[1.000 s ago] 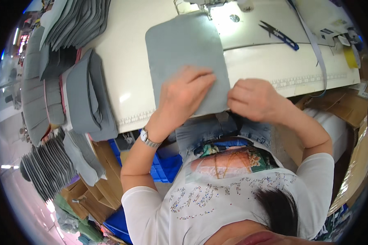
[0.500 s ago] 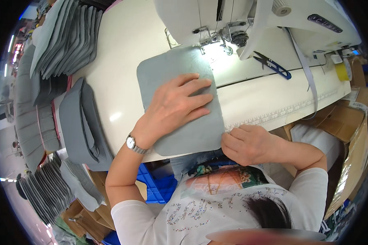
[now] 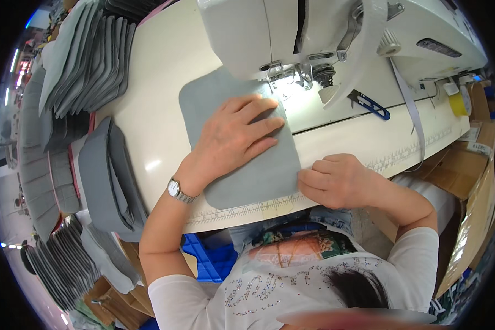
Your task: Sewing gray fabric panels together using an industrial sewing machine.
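A grey fabric panel (image 3: 247,179) with rounded corners lies on the white sewing table. Its far right edge reaches the lit presser foot and needle area (image 3: 275,82) of a white sewing machine (image 3: 234,36). My left hand (image 3: 234,132) rests flat on the panel, fingers stretched toward the needle area. At the panel's near right edge, my right hand (image 3: 335,179) has its fingers closed in a pinch on the fabric; the fingertips are partly hidden. A watch is on my left wrist.
Blue thread snips (image 3: 371,105) lie right of the needle area. A pale strip (image 3: 410,102) hangs near the machine. Folded grey panels (image 3: 102,181) sit at the table's left, with stacked grey pieces (image 3: 91,60) behind. A ruler (image 3: 242,212) runs along the near edge; a cardboard box (image 3: 467,165) stands right.
The panel has slid away from the table's near edge toward the machine, uncovering the ruler there. Both hands have moved with it. The whole view has shifted slightly.
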